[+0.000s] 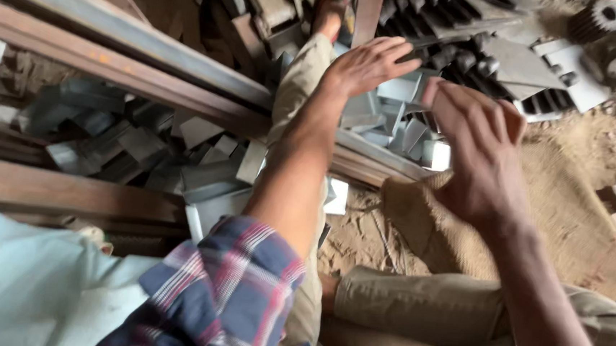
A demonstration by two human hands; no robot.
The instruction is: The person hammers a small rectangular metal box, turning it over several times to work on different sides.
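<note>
Where the cut steel angle pieces (pixel 398 121) lie heaped just beyond the long rusty bars (pixel 135 67), they look stiff, heavy for their size and sharp-edged, best pinched by a flat flange. The left hand (pixel 366 65) hovers spread open above them. The right hand (pixel 479 152), blurred, seems loosely curled and empty, over the burlap sack (pixel 572 213). No container shows.

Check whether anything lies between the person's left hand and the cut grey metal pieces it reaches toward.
Nothing visible does. The left hand, fingers spread, hovers directly over the grey metal pieces; the right hand is off to the side.
</note>
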